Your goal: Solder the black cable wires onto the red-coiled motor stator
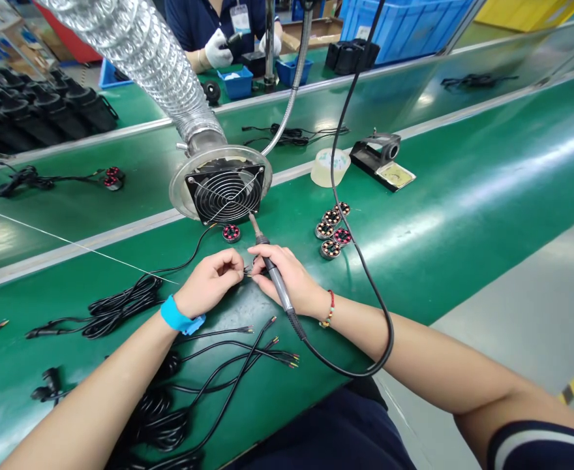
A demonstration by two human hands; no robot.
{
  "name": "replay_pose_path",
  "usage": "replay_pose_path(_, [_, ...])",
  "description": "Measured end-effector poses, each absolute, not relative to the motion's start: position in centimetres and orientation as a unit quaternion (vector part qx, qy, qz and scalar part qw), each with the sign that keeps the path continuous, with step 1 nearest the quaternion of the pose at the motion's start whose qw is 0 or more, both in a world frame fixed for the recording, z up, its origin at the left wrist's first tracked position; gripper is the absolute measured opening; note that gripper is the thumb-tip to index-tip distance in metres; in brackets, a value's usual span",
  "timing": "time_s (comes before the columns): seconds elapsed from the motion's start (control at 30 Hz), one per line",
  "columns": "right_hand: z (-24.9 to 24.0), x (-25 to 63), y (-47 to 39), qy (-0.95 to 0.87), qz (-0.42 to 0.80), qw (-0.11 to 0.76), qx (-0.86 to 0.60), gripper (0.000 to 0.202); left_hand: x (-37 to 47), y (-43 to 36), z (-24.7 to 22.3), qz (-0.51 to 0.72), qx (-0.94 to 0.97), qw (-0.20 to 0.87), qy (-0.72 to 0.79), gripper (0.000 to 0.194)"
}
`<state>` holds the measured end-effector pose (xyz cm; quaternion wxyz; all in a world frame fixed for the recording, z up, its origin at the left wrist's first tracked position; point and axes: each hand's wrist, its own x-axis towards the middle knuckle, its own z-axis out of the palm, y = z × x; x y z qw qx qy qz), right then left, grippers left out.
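Left hand (212, 279) is pinched shut on a thin wire end, and right hand (287, 277) is wrapped around the soldering iron (269, 263), tip up toward the extraction fan (226, 190), the two meeting mid-belt over a small part mostly hidden by the fingers. By the look of it there's plenty left: five motor stators (332, 230) wait just beyond the right hand, one more (231, 233) by the fan, and loose black cables (228, 352) with bare ends crowd the near edge of the green belt (463, 215). No readable writing anywhere.

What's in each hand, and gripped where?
Right hand: black pen-shaped soldering iron, held mid-handle. Left hand: fingers pinch something small at the wire ends; too small to identify.
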<state>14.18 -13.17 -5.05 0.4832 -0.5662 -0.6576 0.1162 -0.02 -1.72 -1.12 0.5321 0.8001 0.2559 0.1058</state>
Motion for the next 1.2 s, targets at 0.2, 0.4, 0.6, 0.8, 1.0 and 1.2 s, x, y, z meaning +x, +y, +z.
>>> replay_pose_path(0.2, [-5.1, 14.1, -13.2, -0.655, 0.114, 0.501, -0.554, 0.042, -0.4, -2.0, -1.3, 0.105, 0.875, 0.428, 0.200, 0.008])
replay_pose_path(0.4, [-5.3, 14.1, -13.0, -0.636, 0.139, 0.519, -0.553, 0.042, -0.7, -2.3, -1.1, 0.129, 0.943, 0.286, 0.113, 0.015])
replay_pose_path(0.6, [-4.9, 14.8, -13.4, -0.621, 0.161, 0.500, -0.581, 0.046, -0.5, -2.1, -1.7, 0.143, 0.906, 0.356, 0.178, 0.014])
replay_pose_path(0.8, [-4.9, 15.5, -13.6, -0.664, 0.158, 0.404, -0.609, 0.054, -0.3, -1.7, -2.2, 0.124, 0.859, 0.429, 0.248, 0.012])
replay_pose_path(1.0, [-5.2, 15.5, -12.9, -0.670, 0.129, 0.341, -0.646, 0.048, 0.0, -1.8, -2.0, 0.121, 0.834, 0.458, 0.282, 0.012])
replay_pose_path(1.2, [-4.4, 15.9, -13.9, -0.651, 0.129, 0.407, -0.628, 0.049, 0.5, -1.9, -2.1, 0.116, 0.821, 0.453, 0.329, 0.013])
